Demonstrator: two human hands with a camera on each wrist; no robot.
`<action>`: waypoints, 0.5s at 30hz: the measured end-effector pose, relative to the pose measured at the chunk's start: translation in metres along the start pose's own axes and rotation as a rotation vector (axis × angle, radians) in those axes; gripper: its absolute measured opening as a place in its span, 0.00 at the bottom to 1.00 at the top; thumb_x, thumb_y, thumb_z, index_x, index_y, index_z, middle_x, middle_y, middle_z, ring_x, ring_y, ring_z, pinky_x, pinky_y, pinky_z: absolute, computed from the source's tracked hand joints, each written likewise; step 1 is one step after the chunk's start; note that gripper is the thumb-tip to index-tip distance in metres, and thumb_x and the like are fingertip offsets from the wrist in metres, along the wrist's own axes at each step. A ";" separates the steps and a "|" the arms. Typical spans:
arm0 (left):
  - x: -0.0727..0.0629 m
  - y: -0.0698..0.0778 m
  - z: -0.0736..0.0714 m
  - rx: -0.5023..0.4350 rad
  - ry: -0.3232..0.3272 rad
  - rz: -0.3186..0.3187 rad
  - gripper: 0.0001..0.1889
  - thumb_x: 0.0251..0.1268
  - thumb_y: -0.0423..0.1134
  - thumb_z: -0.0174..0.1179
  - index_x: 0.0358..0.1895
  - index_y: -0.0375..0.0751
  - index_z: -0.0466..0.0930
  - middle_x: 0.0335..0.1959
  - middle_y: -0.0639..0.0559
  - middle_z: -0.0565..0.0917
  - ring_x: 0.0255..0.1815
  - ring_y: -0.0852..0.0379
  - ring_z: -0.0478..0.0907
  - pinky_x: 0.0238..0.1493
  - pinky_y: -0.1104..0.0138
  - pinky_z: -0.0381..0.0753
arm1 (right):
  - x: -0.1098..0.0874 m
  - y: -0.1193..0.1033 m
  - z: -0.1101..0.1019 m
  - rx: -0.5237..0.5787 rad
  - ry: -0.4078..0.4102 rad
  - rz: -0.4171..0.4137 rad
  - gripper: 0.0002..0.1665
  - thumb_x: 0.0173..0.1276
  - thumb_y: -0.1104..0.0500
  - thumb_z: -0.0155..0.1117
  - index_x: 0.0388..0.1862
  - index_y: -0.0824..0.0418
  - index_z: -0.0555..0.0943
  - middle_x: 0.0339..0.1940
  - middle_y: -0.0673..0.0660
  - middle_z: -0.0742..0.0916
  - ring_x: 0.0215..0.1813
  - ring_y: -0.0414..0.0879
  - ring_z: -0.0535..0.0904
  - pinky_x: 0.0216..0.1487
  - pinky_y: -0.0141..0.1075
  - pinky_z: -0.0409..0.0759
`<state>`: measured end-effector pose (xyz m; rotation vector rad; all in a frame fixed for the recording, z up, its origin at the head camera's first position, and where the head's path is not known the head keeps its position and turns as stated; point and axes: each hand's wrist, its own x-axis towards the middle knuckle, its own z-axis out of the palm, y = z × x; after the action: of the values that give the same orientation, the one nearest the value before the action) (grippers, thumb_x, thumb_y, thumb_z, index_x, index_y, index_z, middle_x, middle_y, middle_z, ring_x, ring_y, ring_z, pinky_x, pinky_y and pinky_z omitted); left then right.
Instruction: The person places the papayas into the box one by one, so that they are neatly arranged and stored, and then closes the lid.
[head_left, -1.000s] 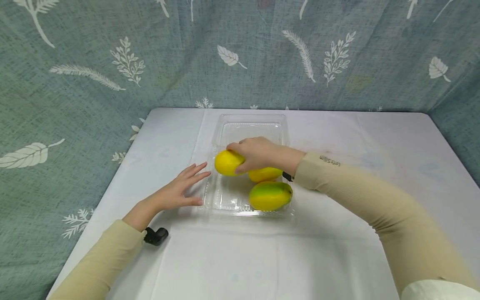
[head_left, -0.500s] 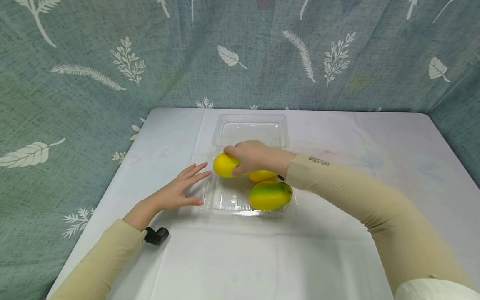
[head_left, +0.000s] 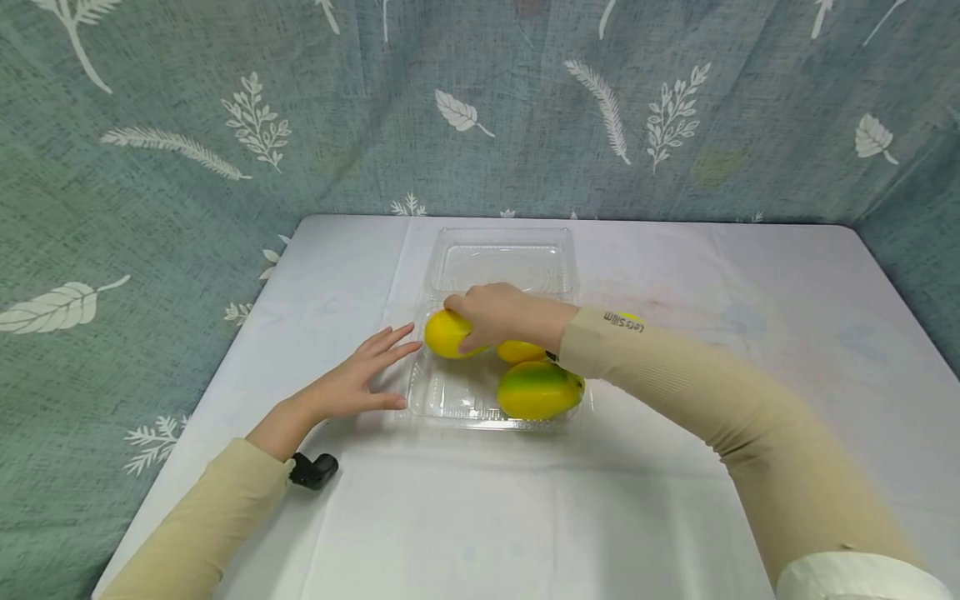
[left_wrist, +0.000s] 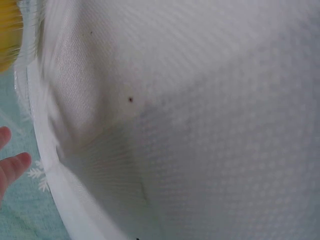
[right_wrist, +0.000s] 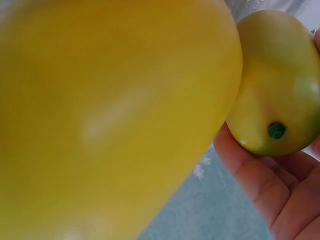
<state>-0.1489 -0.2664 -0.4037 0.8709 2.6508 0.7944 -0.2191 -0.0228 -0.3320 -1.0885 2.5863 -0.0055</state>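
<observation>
Right hand [head_left: 498, 315] curls round a mango [head_left: 447, 333], thumb on the near side, fingers on the far side; the right wrist view shows a green stem end and fingers against the skin. Grip is as wide as the fruit, presumably because a smooth, rounded body needs support from both sides. Held mango sits over the far left part of the box [head_left: 457, 402]; cannot tell whether it bears on the floor.

Middle mango [head_left: 521, 351] and front mango [head_left: 538, 390] lie along the box's right side, which leaves the left side for the held one. Lid [head_left: 502, 260] lies folded back beyond the box, giving access from above.

Left hand [head_left: 360, 379] holds nothing, fingers spread beside the left wall, perhaps to steady it; contact unclear. Yellow sliver [head_left: 632, 317] behind right sleeve [head_left: 667, 375]: unidentified.
</observation>
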 end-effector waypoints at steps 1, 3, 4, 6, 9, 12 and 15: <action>0.000 0.000 0.000 -0.001 0.000 -0.001 0.41 0.53 0.52 0.64 0.70 0.51 0.56 0.74 0.55 0.44 0.72 0.37 0.38 0.62 0.36 0.46 | 0.001 0.000 0.000 0.000 -0.001 0.002 0.39 0.58 0.42 0.63 0.64 0.55 0.66 0.48 0.52 0.81 0.44 0.45 0.75 0.49 0.37 0.74; 0.000 0.000 0.000 -0.002 -0.002 -0.005 0.41 0.53 0.52 0.64 0.70 0.51 0.56 0.74 0.56 0.44 0.72 0.37 0.38 0.62 0.36 0.46 | 0.002 0.000 0.001 0.004 -0.005 0.008 0.39 0.57 0.42 0.64 0.64 0.55 0.66 0.49 0.53 0.81 0.44 0.45 0.75 0.49 0.38 0.74; 0.000 0.001 0.000 -0.003 -0.003 -0.007 0.41 0.53 0.51 0.64 0.70 0.51 0.56 0.74 0.56 0.44 0.72 0.37 0.38 0.62 0.36 0.46 | 0.002 0.000 0.002 0.008 -0.011 0.013 0.38 0.57 0.42 0.64 0.64 0.55 0.67 0.49 0.53 0.80 0.44 0.45 0.75 0.50 0.38 0.74; 0.000 0.001 0.000 -0.002 -0.005 -0.011 0.41 0.53 0.51 0.64 0.70 0.50 0.56 0.74 0.56 0.44 0.72 0.37 0.38 0.63 0.36 0.46 | 0.004 -0.001 0.004 0.012 -0.022 0.019 0.38 0.58 0.42 0.63 0.64 0.55 0.67 0.50 0.53 0.80 0.44 0.46 0.75 0.50 0.38 0.74; 0.000 0.001 0.000 -0.001 -0.008 -0.015 0.41 0.53 0.52 0.64 0.70 0.50 0.56 0.74 0.56 0.43 0.72 0.37 0.38 0.63 0.36 0.46 | 0.006 -0.001 0.006 0.021 -0.042 0.035 0.38 0.58 0.42 0.63 0.64 0.55 0.68 0.50 0.54 0.79 0.44 0.46 0.74 0.51 0.38 0.74; 0.000 0.001 0.000 -0.002 -0.009 -0.017 0.41 0.53 0.52 0.63 0.70 0.50 0.56 0.74 0.56 0.43 0.72 0.38 0.38 0.63 0.36 0.46 | 0.007 -0.001 0.006 0.023 -0.051 0.045 0.38 0.58 0.41 0.64 0.64 0.54 0.67 0.51 0.54 0.78 0.45 0.46 0.74 0.51 0.38 0.74; 0.000 0.000 0.001 -0.003 -0.008 -0.019 0.41 0.53 0.51 0.64 0.70 0.51 0.55 0.74 0.56 0.43 0.72 0.38 0.38 0.63 0.36 0.46 | 0.008 -0.001 0.006 0.025 -0.058 0.049 0.38 0.58 0.41 0.63 0.65 0.54 0.67 0.52 0.54 0.78 0.46 0.46 0.74 0.53 0.39 0.73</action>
<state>-0.1484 -0.2658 -0.4039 0.8451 2.6465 0.7881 -0.2213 -0.0280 -0.3399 -1.0014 2.5531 0.0048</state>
